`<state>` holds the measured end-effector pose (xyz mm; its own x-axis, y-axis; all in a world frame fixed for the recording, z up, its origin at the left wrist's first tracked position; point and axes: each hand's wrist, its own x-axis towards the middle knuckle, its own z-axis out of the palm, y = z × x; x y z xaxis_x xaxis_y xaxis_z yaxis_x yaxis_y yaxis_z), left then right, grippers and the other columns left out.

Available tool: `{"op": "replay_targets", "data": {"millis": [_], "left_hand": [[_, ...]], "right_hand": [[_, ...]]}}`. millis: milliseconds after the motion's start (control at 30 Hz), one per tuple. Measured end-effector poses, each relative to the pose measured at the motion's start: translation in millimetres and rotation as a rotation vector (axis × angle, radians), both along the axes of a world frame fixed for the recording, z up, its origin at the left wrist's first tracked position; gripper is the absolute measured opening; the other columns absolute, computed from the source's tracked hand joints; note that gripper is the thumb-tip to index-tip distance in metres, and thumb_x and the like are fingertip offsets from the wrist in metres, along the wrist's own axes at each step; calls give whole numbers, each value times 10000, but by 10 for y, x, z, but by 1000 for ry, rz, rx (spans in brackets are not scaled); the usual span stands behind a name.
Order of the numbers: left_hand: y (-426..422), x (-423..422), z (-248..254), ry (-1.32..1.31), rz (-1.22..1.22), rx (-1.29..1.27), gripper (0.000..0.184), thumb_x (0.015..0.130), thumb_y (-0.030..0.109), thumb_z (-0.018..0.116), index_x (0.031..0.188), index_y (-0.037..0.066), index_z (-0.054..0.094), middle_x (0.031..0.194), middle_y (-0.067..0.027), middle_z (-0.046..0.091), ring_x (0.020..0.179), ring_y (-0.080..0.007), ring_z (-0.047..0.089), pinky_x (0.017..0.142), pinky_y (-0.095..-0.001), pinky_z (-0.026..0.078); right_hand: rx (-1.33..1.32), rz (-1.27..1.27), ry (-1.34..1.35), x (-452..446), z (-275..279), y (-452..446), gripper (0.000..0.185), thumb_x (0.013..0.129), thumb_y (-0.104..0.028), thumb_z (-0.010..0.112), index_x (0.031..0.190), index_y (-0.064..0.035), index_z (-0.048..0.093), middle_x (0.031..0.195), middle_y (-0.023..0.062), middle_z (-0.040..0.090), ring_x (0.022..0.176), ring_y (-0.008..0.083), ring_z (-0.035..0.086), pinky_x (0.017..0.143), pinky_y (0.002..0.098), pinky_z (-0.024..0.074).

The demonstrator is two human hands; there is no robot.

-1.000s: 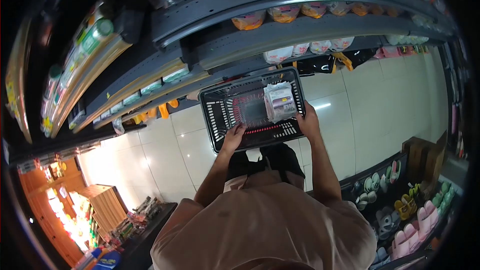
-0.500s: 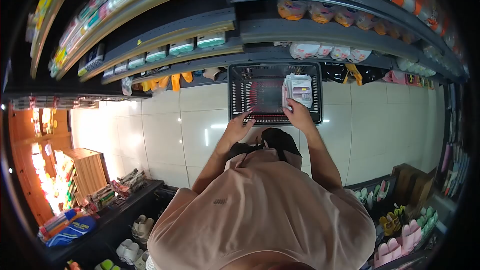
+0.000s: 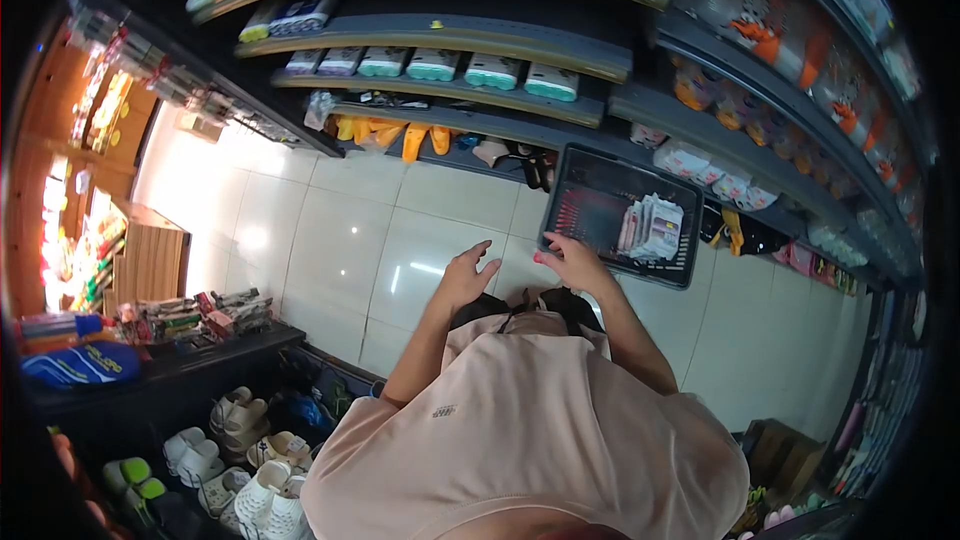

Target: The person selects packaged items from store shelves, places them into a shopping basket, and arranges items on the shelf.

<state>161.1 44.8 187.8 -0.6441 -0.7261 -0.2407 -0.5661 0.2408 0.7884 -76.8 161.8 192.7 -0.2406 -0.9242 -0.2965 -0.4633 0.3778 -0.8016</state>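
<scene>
One black rectangular plastic basket, slot-sided, sits beside the right hand, whose grip I cannot tell. Left hand is empty, splayed.

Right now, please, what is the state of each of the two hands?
Left hand: open, holding nothing.
Right hand: at a corner of the basket; whether it grips cannot be told.

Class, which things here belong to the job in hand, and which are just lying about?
Job:
black slotted plastic basket
white packets inside
bare left hand
bare right hand

Lying about:
white perforated clogs
rounded blue case with white stripes
shelved teal-and-white packs
</scene>
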Motion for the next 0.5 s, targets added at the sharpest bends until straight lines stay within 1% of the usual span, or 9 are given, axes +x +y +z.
{"op": "replay_targets", "data": {"millis": [67,167,267,500], "left_hand": [[-70,286,84,-19,38,47,582,922,363,644,1356,-13,549,1202,-268,658,1100,-374,664,930,-420,531],[-182,681,38,15,96,68,574,925,353,644,1357,-14,549,1205,-265,658,1097,-369,666,931,-416,531],[-292,1056,-73,51,146,24,576,908,383,652,1344,17,566,1165,-267,670,1028,-387,681,888,-425,543],[-509,1815,134,59,308,42,565,917,373,661,1345,17,564,1168,-262,672,1083,-386,667,916,-428,538]], "right_hand": [[15,21,-49,241,-7,-173,501,892,-254,678,1324,-21,576,1150,245,678,1062,384,664,908,434,523],[-15,102,24,626,138,-426,512,894,-256,677,1339,-27,566,1162,246,673,1066,376,665,906,430,524],[-33,156,0,1000,175,-645,520,894,-260,679,1345,-30,563,1174,240,671,1076,369,661,907,427,521],[-58,278,6,1621,426,-1057,517,890,-255,683,1331,-10,569,1159,246,672,1069,367,661,905,415,524]]}}
